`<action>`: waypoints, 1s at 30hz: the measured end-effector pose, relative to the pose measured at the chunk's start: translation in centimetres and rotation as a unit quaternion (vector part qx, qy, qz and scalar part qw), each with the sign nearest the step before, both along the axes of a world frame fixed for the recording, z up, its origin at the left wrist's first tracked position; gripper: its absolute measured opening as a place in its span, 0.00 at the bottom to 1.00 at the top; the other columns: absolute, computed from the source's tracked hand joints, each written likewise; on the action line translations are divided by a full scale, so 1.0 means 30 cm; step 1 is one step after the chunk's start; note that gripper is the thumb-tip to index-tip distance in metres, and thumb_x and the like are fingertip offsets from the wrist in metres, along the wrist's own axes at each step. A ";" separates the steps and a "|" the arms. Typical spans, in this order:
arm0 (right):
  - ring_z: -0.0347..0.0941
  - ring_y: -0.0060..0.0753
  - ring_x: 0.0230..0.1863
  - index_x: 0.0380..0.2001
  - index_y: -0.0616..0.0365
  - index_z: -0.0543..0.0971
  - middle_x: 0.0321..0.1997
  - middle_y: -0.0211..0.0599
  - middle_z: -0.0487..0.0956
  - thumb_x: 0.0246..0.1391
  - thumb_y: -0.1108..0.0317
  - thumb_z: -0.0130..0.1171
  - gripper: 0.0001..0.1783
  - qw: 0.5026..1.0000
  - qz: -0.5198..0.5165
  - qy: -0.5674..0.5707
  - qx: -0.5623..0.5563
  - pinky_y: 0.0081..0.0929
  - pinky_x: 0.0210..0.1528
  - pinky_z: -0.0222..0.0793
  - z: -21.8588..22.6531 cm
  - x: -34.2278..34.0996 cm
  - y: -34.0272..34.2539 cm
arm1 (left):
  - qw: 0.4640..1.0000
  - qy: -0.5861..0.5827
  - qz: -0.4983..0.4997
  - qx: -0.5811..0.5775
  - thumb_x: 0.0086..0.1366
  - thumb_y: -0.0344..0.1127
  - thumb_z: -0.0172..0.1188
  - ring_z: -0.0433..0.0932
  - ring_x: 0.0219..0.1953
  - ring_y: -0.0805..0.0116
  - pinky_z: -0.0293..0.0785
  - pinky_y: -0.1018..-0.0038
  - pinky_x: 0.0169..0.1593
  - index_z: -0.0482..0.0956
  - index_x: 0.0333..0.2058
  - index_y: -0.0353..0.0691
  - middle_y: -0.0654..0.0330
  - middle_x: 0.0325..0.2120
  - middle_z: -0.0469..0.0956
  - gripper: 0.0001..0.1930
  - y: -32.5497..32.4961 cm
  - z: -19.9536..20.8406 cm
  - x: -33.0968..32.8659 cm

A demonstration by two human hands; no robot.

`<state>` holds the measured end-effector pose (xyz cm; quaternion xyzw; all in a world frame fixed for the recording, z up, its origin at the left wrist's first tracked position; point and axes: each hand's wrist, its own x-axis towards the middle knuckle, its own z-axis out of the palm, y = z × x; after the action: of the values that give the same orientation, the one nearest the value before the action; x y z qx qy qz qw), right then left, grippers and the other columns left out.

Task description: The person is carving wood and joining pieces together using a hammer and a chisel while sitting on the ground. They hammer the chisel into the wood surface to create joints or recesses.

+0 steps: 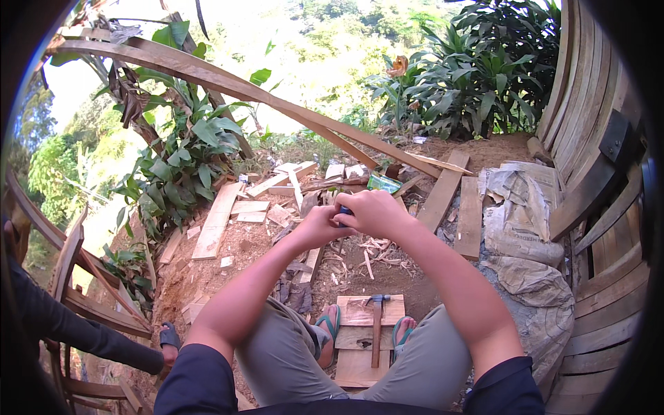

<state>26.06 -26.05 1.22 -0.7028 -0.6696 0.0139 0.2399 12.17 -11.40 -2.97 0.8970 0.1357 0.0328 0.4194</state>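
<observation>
My left hand (321, 226) and my right hand (374, 211) meet in front of me above the ground. Both are closed round a small dark blue object (343, 216); the fingers hide most of it, and its kind does not show. Below them, between my feet, a claw hammer (377, 328) with a brown wooden handle lies on short wooden boards (351, 312), its dark head at the far end.
Wood offcuts (218, 218) and shavings lie on the dirt ahead. Long planks (443, 194) and torn sacks (519, 214) are at right, beside a wooden slat wall (602, 83). A long beam (228, 83) slants across. Another person's dark sleeve (90, 332) reaches in at left.
</observation>
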 end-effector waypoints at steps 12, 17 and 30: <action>0.84 0.49 0.32 0.35 0.48 0.84 0.27 0.43 0.84 0.58 0.47 0.62 0.17 0.993 -0.088 0.011 0.081 0.46 0.38 0.78 0.038 0.006 -0.031 | 0.997 0.062 -0.044 -0.034 0.69 0.39 0.66 0.83 0.47 0.70 0.78 0.68 0.54 0.84 0.49 0.37 0.59 0.42 0.86 0.15 -0.020 0.004 0.006; 0.83 0.44 0.29 0.36 0.48 0.85 0.24 0.37 0.83 0.59 0.47 0.63 0.17 0.968 -0.180 0.106 0.139 0.40 0.33 0.77 0.080 0.008 -0.022 | 0.998 -0.024 -0.020 -0.057 0.71 0.39 0.64 0.84 0.45 0.70 0.80 0.67 0.52 0.83 0.49 0.37 0.58 0.42 0.86 0.14 0.039 -0.023 -0.003; 0.83 0.50 0.33 0.38 0.53 0.83 0.27 0.42 0.84 0.61 0.53 0.61 0.15 0.942 -0.215 0.217 0.137 0.44 0.37 0.76 0.088 0.017 -0.037 | 0.996 -0.065 0.039 -0.043 0.70 0.38 0.66 0.84 0.41 0.74 0.80 0.72 0.48 0.86 0.48 0.38 0.61 0.38 0.87 0.13 0.080 0.002 -0.029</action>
<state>26.56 -27.16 3.86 -0.7701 -0.4301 0.0220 0.4707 11.30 -9.00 -2.91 0.8681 0.1447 0.1013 0.4640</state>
